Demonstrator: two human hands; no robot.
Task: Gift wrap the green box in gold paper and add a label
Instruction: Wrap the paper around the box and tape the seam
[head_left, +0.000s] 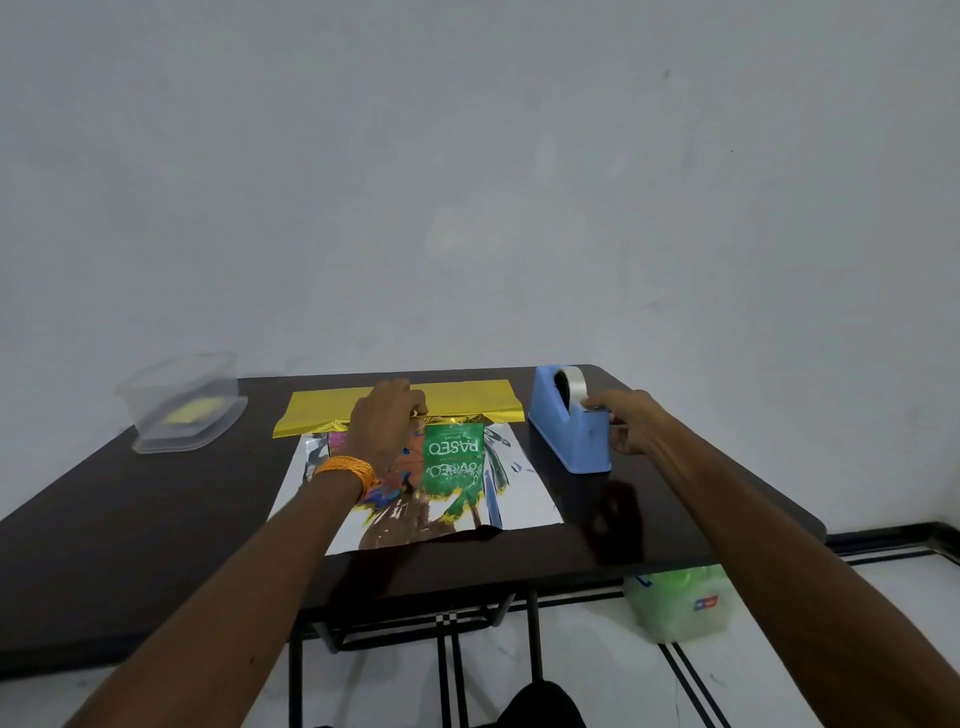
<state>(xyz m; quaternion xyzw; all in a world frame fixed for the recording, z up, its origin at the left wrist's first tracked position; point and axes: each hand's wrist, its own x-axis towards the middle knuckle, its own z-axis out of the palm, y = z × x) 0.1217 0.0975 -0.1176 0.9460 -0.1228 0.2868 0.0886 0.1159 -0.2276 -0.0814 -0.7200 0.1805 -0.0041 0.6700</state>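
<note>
While the left hand (387, 421) holds the folded flap of the gold foil wrapping paper (467, 397) down on the green printed cardboard box (452, 449), draw off one strip of tape. The box lies at the centre of the frame, on the paper's silver underside. The left fingers are bent, with their tips on the flap's edge; whether the thumb pinches beneath is hidden. The right hand (626, 423) is closed round the cutter end of the blue plastic tape dispenser (569, 431), right of centre, with thumb and forefinger close together at the blade. The strip itself is too small to make out.

Procedure, as judged:
- Maintain downward pressure on the flap, since foil tends to spring open.
- Pull the tape toward the near edge and tear it down across the blade.
- Expect the dispenser to shift, as no hand steadies its base.
- Lay the strip across the seam and smooth it outward.

The roll of clear tape (571, 387) sits in the dispenser's top. A clear plastic tub (182, 402) with something yellow inside stands at middle left, on the dark brown table (156, 509). It is well apart from the work. Nothing lies between dispenser and box.
</note>
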